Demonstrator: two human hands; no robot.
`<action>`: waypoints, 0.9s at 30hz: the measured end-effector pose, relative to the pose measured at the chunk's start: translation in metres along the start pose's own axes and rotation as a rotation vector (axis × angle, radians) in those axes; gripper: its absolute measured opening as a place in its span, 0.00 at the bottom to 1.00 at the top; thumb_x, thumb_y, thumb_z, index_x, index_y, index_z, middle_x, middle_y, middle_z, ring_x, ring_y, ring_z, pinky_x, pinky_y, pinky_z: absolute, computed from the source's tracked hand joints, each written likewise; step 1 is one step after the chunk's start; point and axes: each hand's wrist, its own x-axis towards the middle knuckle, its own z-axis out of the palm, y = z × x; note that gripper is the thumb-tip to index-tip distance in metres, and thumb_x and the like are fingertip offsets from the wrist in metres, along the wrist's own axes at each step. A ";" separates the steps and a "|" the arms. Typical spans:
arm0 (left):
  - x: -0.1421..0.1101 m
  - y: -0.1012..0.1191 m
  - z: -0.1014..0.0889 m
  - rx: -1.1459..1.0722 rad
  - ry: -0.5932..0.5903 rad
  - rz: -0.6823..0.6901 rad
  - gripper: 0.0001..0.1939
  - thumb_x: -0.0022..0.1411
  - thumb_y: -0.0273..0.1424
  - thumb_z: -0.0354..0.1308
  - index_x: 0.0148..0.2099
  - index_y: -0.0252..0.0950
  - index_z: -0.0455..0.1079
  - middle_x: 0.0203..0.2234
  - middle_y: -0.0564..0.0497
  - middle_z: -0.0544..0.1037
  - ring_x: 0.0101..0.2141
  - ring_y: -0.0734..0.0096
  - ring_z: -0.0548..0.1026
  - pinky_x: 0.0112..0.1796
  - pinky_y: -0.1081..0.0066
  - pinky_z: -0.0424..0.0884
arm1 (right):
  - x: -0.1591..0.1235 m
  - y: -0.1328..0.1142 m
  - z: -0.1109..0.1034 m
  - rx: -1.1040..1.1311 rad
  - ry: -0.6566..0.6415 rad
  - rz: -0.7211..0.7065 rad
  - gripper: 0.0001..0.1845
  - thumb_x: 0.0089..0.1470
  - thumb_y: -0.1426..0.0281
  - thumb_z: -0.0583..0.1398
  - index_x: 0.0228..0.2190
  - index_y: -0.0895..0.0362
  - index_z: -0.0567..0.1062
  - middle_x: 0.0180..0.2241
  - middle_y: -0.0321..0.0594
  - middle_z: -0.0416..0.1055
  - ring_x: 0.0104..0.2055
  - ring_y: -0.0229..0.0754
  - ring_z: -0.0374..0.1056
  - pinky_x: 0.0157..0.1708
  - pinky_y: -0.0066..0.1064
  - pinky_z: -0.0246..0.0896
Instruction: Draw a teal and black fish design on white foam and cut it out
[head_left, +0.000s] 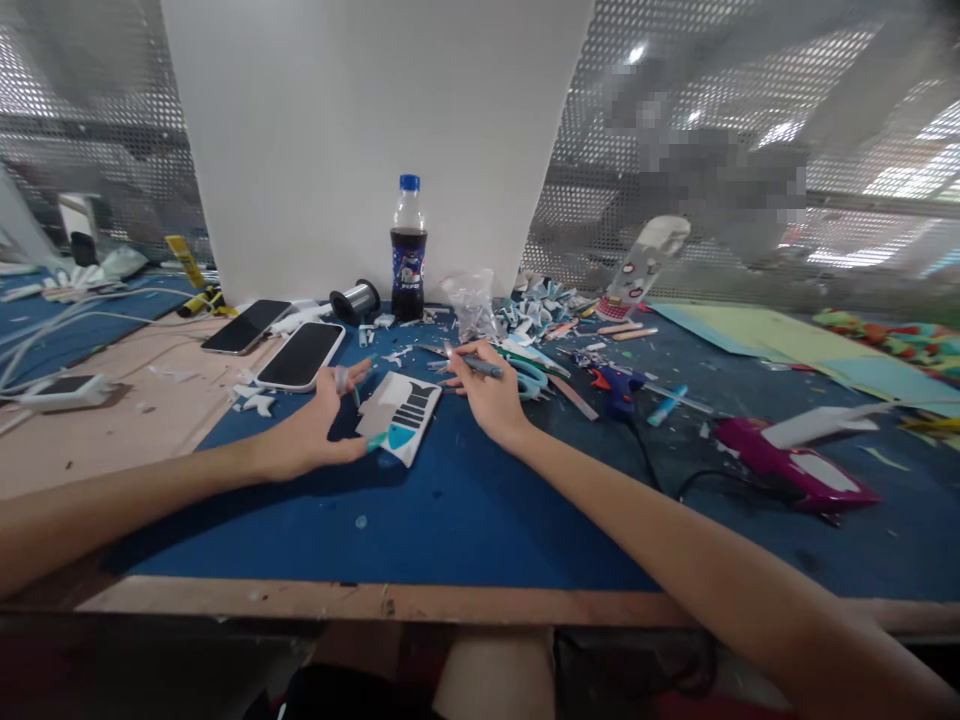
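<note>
My left hand (319, 425) rests on the blue mat (450, 520), thumb and fingers round the left edge of a white foam craft piece (401, 412) marked with black bars and a teal patch. My right hand (487, 390) lies just right of that piece, fingers closed on a thin grey pen-like tool (476, 364) that points left. Teal-handled scissors (529, 375) lie right beside the right hand.
Two phones (300, 355) (246, 326) lie at the back left, with a wire spool (356, 300) and a cola bottle (408, 250) before a white board. A blue glue gun (615, 385), a magenta foam piece (795, 465), paper scraps and coloured sheets (787, 340) fill the right side.
</note>
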 end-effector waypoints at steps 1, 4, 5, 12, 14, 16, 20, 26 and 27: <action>-0.004 0.003 0.005 0.033 0.023 -0.050 0.44 0.61 0.55 0.63 0.64 0.42 0.42 0.75 0.25 0.37 0.75 0.35 0.42 0.69 0.32 0.51 | -0.001 0.000 0.001 0.000 -0.008 0.003 0.13 0.61 0.59 0.64 0.33 0.54 0.70 0.30 0.38 0.75 0.30 0.37 0.76 0.29 0.28 0.73; -0.014 0.013 0.019 0.096 0.019 -0.167 0.53 0.52 0.58 0.69 0.64 0.41 0.41 0.75 0.22 0.36 0.73 0.22 0.45 0.63 0.28 0.63 | -0.007 -0.004 0.007 0.010 -0.037 0.024 0.15 0.61 0.57 0.64 0.33 0.54 0.68 0.30 0.38 0.75 0.27 0.37 0.76 0.25 0.27 0.72; -0.016 0.016 0.022 0.107 0.016 -0.186 0.54 0.50 0.58 0.70 0.63 0.40 0.41 0.74 0.20 0.36 0.72 0.20 0.45 0.62 0.28 0.64 | -0.009 -0.005 0.008 0.017 -0.049 0.031 0.16 0.61 0.55 0.64 0.34 0.53 0.68 0.29 0.38 0.75 0.26 0.38 0.76 0.23 0.27 0.71; -0.013 0.018 0.009 0.109 -0.050 -0.096 0.41 0.54 0.54 0.67 0.57 0.41 0.49 0.72 0.28 0.54 0.69 0.32 0.59 0.63 0.37 0.65 | -0.008 -0.014 0.006 0.087 -0.063 0.029 0.20 0.56 0.52 0.66 0.34 0.54 0.69 0.25 0.36 0.75 0.26 0.39 0.75 0.21 0.27 0.72; -0.011 0.016 0.000 0.103 -0.063 -0.059 0.41 0.54 0.53 0.65 0.60 0.41 0.50 0.71 0.31 0.59 0.69 0.34 0.60 0.64 0.37 0.63 | -0.004 -0.015 0.002 0.111 -0.072 0.037 0.19 0.54 0.54 0.68 0.31 0.54 0.69 0.23 0.35 0.74 0.22 0.37 0.73 0.18 0.26 0.69; -0.012 0.014 -0.005 0.102 -0.069 -0.040 0.43 0.53 0.53 0.64 0.63 0.42 0.50 0.72 0.33 0.58 0.70 0.33 0.58 0.64 0.36 0.62 | -0.002 -0.014 -0.001 0.128 -0.083 0.051 0.21 0.54 0.55 0.69 0.26 0.53 0.66 0.19 0.33 0.71 0.17 0.35 0.68 0.14 0.25 0.64; -0.021 0.013 -0.006 0.105 -0.051 -0.048 0.41 0.56 0.53 0.62 0.63 0.44 0.48 0.74 0.34 0.51 0.71 0.31 0.56 0.63 0.34 0.64 | -0.006 -0.011 -0.001 0.149 -0.110 0.090 0.25 0.58 0.54 0.66 0.22 0.51 0.60 0.12 0.28 0.64 0.10 0.30 0.57 0.09 0.23 0.51; -0.033 0.012 0.003 0.139 -0.004 -0.102 0.41 0.57 0.49 0.63 0.66 0.45 0.52 0.71 0.39 0.60 0.68 0.35 0.63 0.66 0.35 0.62 | -0.007 -0.013 -0.001 0.199 -0.372 0.215 0.24 0.53 0.50 0.69 0.23 0.52 0.66 0.14 0.31 0.71 0.11 0.35 0.64 0.07 0.24 0.53; -0.033 0.010 0.003 0.121 -0.008 -0.101 0.41 0.57 0.49 0.63 0.67 0.45 0.52 0.70 0.41 0.61 0.69 0.35 0.61 0.66 0.37 0.62 | -0.007 -0.014 -0.002 0.217 -0.417 0.220 0.25 0.51 0.52 0.70 0.22 0.52 0.64 0.14 0.31 0.70 0.10 0.34 0.63 0.07 0.23 0.52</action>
